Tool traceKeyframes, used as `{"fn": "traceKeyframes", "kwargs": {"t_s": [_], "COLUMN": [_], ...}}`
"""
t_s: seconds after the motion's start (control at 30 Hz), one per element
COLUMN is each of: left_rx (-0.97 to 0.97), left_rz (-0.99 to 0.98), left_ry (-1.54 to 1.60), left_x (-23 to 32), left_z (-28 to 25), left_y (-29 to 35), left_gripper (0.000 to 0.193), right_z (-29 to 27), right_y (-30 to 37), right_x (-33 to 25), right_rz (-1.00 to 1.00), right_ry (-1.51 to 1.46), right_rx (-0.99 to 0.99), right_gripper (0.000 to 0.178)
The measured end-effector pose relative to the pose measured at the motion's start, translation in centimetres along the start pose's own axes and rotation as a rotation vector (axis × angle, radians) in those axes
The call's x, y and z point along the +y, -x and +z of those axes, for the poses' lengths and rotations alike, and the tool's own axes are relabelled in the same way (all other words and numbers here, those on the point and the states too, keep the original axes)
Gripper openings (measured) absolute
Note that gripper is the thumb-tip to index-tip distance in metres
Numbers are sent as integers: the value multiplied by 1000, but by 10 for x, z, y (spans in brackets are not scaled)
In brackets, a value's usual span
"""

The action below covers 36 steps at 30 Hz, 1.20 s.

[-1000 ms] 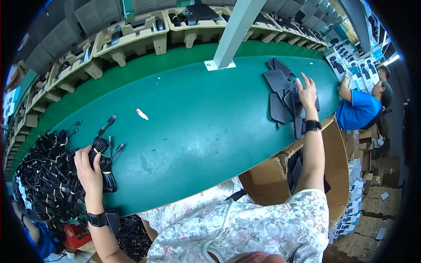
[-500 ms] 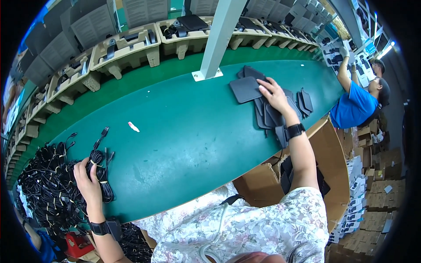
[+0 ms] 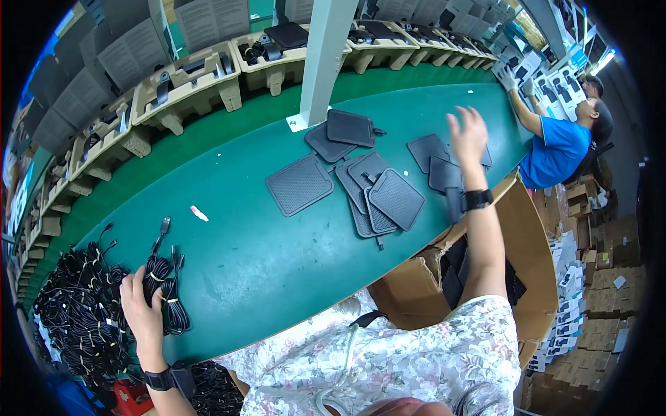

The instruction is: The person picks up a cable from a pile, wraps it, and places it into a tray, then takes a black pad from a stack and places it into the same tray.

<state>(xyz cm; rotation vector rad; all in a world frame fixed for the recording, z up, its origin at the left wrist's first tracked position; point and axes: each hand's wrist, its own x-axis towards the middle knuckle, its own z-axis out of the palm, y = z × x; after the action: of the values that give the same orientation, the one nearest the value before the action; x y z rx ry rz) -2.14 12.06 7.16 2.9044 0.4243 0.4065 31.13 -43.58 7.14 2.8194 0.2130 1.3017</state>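
My left hand (image 3: 143, 315) is curled around a bundled black cable (image 3: 157, 269) at the right edge of the cable pile (image 3: 76, 305). Another tied cable coil (image 3: 175, 305) lies beside its thumb. Further right, my right hand (image 3: 470, 139) is raised with the fingers apart and nothing in them. Below and around it lie flat black panels with rounded corners (image 3: 444, 173), partly hidden by the hand and wrist. More such panels, some with short plugs, are spread across the table: one lone panel (image 3: 300, 185), an overlapping group (image 3: 395, 200) and a pair (image 3: 350, 128) by the post.
A pale metal post (image 3: 322, 69) is bolted to the green table (image 3: 243, 263). Behind it runs a row of moulded trays (image 3: 187, 87) with black parts. An open cardboard box (image 3: 534, 256) stands at the near right edge. A co-worker in blue (image 3: 558, 149) works at far right.
The stacked black panels have spread out leftward and toward me across the table. My right hand has let go of them and lifted. My left hand and its cable have shifted slightly right.
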Motion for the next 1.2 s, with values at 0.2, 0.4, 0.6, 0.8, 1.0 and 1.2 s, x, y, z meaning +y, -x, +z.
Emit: {"fn": "traceKeyframes", "kwargs": {"t_s": [0.2, 0.4, 0.6, 0.8, 1.0, 1.2], "left_rx": [78, 175, 108, -111, -372, -139], "left_rz": [116, 185, 200, -113, -231, -179], "left_ry": [-136, -18, 352, 1122, 1952, 1667], "left_x": [3, 38, 67, 70, 98, 81], "left_z": [0, -21, 10, 23, 6, 12], "left_y": [-9, -25, -34, -23, -24, -21], "left_gripper": [32, 27, 20, 19, 23, 30], "right_z": [21, 3, -39, -132, -170, -158], "right_y": [37, 43, 35, -2, 5, -1], "right_x": [73, 15, -57, -159, -273, -339], "right_rz": [742, 289, 60, -444, -1082, -1070], "right_ry": [95, -320, -642, -525, -900, -1191], "right_rx": [-606, -570, -623, -337, 18, -236], "right_gripper": [51, 40, 28, 23, 29, 31]}}
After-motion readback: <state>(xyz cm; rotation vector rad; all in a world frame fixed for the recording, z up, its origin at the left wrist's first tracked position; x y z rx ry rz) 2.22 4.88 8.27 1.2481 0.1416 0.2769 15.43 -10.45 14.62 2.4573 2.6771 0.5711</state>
